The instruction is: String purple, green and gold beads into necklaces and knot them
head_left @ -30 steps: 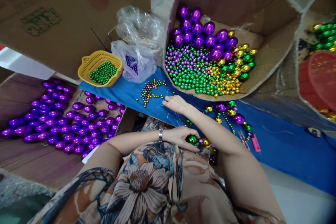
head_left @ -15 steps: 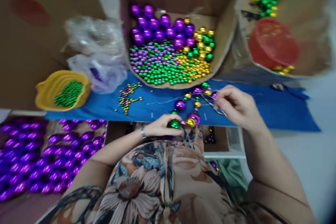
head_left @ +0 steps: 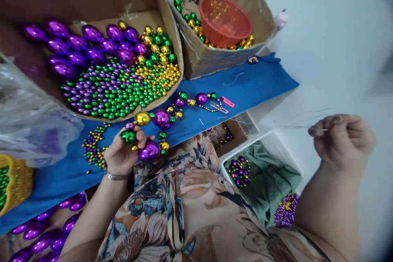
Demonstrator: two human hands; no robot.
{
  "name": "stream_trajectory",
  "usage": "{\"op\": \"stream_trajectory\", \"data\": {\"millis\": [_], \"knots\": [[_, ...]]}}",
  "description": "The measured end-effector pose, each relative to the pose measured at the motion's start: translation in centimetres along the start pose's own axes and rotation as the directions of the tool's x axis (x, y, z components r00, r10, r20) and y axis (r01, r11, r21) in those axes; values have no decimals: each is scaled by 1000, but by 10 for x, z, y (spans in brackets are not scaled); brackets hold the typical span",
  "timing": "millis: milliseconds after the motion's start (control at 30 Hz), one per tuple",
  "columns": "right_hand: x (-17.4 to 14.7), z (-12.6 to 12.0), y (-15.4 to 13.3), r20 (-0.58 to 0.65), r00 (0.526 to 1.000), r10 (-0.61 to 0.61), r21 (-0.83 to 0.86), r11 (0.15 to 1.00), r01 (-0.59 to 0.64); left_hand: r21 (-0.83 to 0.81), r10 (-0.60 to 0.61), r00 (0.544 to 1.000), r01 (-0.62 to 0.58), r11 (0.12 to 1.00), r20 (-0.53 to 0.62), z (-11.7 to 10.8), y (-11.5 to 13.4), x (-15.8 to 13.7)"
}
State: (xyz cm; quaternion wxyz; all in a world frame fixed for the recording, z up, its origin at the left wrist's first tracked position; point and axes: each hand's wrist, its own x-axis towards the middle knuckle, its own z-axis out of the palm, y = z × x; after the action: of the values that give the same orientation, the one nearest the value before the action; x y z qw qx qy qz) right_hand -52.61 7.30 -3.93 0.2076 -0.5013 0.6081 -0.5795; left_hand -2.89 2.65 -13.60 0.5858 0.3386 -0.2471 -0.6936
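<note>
My left hand (head_left: 121,153) is curled around a bead necklace (head_left: 161,118) of purple, gold and green balls, with a big green ball between thumb and fingers. The necklace runs right across the blue cloth and ends in a thin loop of tiny beads. Far to the right, over the pale floor, my right hand (head_left: 340,139) pinches a fine thread (head_left: 319,129); loose ends trail left from the fingertips. Whether this thread joins the necklace cannot be made out. Near the loop lie a pink tag-like piece (head_left: 228,101) and a small pale pink tool (head_left: 221,108).
A cardboard box (head_left: 180,57) holds sorted beads, and a second one (head_left: 199,59) has a red bowl (head_left: 225,28). Small beads (head_left: 93,147) lie on the blue cloth (head_left: 258,82). A yellow basket (head_left: 23,182) stands left; a white bin (head_left: 276,137) with green cloth stands below right.
The view has swung to the right. My right hand has gone from beside the necklace far out right with the thread. My left hand has lifted its part of the necklace.
</note>
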Motion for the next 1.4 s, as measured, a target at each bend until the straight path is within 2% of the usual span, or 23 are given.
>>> {"op": "stream_trajectory", "data": {"millis": [67,133,200,267,300,333,400,433,500,567,600,667,733,833,933,967,1000,1067,1133,1167,1300,1367,1400], "knots": [[-5,-16,27,-29,999,40,-46,998,-41,-50,4,998,-8,999,-67,-3,4,0],[-11,-27,59,-33,994,102,-181,978,-107,-74,24,992,-33,997,-122,-7,7,-2],[-17,-26,94,27,974,226,-380,903,-199,-82,54,986,-68,994,-160,-10,8,-2],[-21,-10,125,143,922,360,-579,786,-217,-87,82,979,-100,991,-188,-12,10,-3],[-22,2,137,202,892,405,-651,736,-187,-86,96,974,-115,990,-203,-14,11,-3],[-22,17,146,266,853,449,-761,641,-100,-79,107,970,-127,989,-218,-15,12,-3],[-20,48,153,309,818,485,-866,499,31,-55,145,957,-163,985,-253,-17,14,-5],[-17,64,152,316,816,485,-903,419,101,-42,162,949,-179,983,-270,-18,15,-6],[-11,94,144,334,845,418,-923,326,204,-30,178,937,-196,980,-301,-21,17,-10],[-1,123,134,413,860,300,-888,341,307,-31,175,929,-195,980,-327,-25,17,-16],[4,137,131,462,853,244,-855,376,356,-30,171,926,-192,981,-337,-27,17,-18],[18,166,128,564,809,168,-777,441,450,-23,178,921,-198,980,-347,-32,16,-23],[35,192,130,620,773,132,-728,464,505,-2,186,922,-198,980,-338,-35,15,-26],[58,218,136,635,763,119,-723,440,532,38,208,924,-207,978,-320,-38,15,-30],[65,229,137,629,775,67,-716,439,543,49,216,925,-211,976,-314,-37,15,-32],[62,230,136,643,765,38,-693,454,560,42,219,922,-218,975,-320,-36,15,-33],[56,231,135,671,741,16,-658,472,586,29,225,916,-229,973,-333,-35,15,-33],[41,233,133,750,662,9,-578,495,649,-13,233,901,-255,967,-365,-33,15,-33],[25,237,134,804,595,20,-527,488,696,-58,229,895,-271,961,-384,-30,15,-33],[18,241,135,809,587,21,-525,474,707,-77,222,897,-270,960,-383,-28,15,-33],[9,259,141,793,607,60,-572,416,707,-126,200,915,-257,958,-350,-23,16,-34],[16,260,139,801,592,85,-565,433,702,-138,193,918,-253,958,-347,-21,17,-36],[22,257,137,809,582,79,-545,474,692,-140,190,917,-252,957,-350,-21,17,-37]]}}
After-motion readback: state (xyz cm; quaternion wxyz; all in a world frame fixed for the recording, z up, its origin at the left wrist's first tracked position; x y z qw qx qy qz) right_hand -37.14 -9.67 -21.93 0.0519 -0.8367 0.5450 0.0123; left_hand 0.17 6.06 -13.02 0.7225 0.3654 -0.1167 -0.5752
